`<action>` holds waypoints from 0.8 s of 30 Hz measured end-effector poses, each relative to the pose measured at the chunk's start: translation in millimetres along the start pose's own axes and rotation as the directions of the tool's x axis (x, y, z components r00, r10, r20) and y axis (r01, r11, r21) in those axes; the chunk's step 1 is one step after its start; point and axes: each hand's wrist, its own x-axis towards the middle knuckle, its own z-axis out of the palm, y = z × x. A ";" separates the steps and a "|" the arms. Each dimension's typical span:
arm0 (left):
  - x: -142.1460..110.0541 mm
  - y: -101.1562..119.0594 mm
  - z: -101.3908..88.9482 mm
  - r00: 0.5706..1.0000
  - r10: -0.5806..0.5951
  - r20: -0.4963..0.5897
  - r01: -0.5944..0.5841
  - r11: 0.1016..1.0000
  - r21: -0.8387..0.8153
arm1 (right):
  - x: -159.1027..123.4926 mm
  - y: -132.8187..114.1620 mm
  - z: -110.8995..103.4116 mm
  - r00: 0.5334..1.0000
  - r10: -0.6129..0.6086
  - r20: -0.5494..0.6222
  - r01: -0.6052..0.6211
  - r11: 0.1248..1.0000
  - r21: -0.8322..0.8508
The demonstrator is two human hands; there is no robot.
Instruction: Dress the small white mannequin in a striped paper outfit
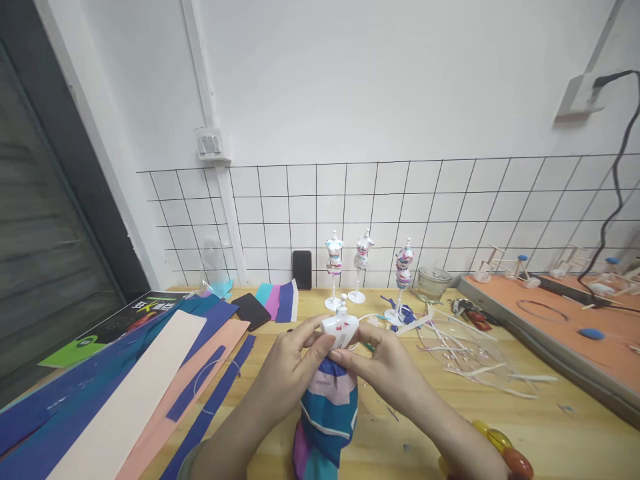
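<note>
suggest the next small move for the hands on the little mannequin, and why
I'd probably have the right hand smooth the top edge of the multicoloured cloth while the left hand steadies the white mannequin: the cloth looks gathered below the torso, and both thumbs are near that edge.

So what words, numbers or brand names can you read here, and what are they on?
None that I can read for sure.
Black-and-green sheet: big white and yellow lettering, too slanted and unclear to read.
Nearest little mannequin: faint grey marks on its chest, too small to tell if they're letters.
</note>
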 end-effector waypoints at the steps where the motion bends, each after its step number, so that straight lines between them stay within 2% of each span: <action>1: 0.0 -0.1 0.1 1.000 -0.004 0.000 0.004 1.000 -0.016 | -0.4 0.1 0.3 1.000 -0.007 0.000 0.007 1.000 0.001; 9: 0.3 -2.9 -3.2 0.999 -0.049 -0.002 0.049 0.996 -0.075 | 1.8 3.7 -3.6 1.000 0.001 0.027 -0.005 0.993 0.116; 15: -2.8 -5.0 -9.4 0.983 -0.164 0.085 0.178 0.961 -0.209 | 6.5 9.5 -16.6 0.983 0.073 0.167 -0.139 0.892 0.430; 18: -1.7 -3.7 -10.3 0.984 -0.132 0.115 0.159 0.952 -0.262 | 6.8 11.8 -17.8 0.977 0.047 0.206 -0.146 0.855 0.497; 24: 1.9 -4.1 -10.8 0.986 -0.086 0.140 0.139 0.889 -0.436 | 5.1 14.3 -15.6 0.968 0.003 0.251 -0.133 0.855 0.502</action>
